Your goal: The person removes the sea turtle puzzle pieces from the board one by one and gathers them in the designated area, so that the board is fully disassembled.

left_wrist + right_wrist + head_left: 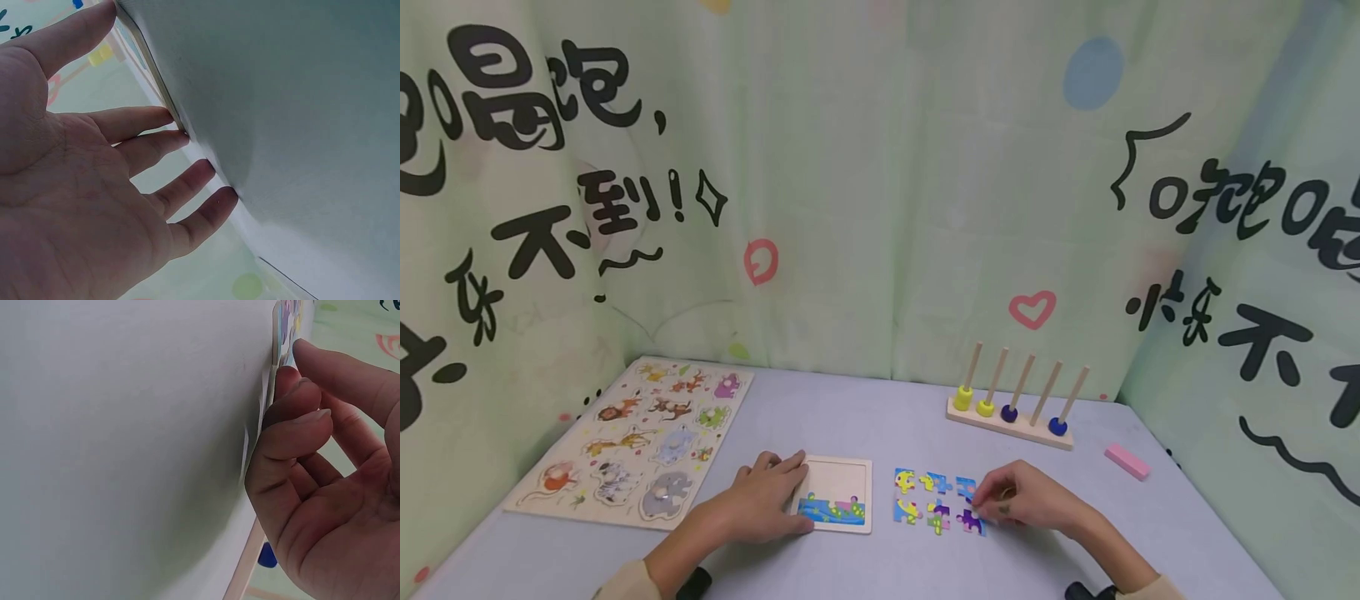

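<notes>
My left hand (767,498) lies along the left side of a small wooden puzzle tray (868,500), with thumb and fingertips at its frame. The left wrist view shows those fingers (153,150) spread, their tips down at the tabletop. A blue strip of fitted puzzle pieces (831,510) fills the tray's lower part; bare wood shows above. Bent fingers of my right hand (1026,497) reach the right column of loose jigsaw pieces (907,511). Its thumb and fingertips (306,347) are right at the pieces' edges, and I cannot tell whether they pinch one.
A large wooden animal puzzle board (651,429) covers the table's left side. Toward the back right stands a peg stacker (1011,423) with yellow and blue beads. A pink block (1127,461) lies right of it. Printed curtains (887,208) surround the table.
</notes>
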A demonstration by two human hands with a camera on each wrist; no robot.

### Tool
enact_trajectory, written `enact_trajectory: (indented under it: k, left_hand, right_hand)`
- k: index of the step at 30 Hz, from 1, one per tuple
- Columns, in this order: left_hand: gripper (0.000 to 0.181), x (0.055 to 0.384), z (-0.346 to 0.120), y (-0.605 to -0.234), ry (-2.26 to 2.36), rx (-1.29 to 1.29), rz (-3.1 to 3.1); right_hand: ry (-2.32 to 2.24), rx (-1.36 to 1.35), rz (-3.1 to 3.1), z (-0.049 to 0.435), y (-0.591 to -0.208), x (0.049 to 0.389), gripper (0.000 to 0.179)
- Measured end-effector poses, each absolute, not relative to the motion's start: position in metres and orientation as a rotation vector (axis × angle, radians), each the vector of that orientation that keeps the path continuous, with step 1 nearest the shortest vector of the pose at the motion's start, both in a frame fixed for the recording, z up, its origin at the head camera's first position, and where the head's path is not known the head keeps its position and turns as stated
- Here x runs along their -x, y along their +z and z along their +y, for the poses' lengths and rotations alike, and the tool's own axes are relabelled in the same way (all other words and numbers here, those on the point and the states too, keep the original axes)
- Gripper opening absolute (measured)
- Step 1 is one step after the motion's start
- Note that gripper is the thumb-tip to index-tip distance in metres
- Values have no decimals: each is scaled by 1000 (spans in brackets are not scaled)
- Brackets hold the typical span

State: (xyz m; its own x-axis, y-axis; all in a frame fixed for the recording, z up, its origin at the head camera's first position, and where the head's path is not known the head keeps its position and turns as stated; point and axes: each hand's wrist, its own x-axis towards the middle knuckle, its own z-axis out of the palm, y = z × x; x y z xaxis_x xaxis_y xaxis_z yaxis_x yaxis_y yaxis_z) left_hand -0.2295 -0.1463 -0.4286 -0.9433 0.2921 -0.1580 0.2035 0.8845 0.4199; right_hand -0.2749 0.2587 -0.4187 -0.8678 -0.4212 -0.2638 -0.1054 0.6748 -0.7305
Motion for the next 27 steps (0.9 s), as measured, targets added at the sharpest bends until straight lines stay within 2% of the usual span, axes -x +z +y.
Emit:
enact_trajectory:
  k: [19, 27]
  left_hand:
    - [82, 229, -145, -428, 589, -381, 2849]
    - [83, 230, -146, -429, 589, -379, 2847]
  right_hand:
    - [-1075, 429, 2463, 263, -425, 277, 11]
    - [-1056, 429, 2526, 245, -418, 277, 12]
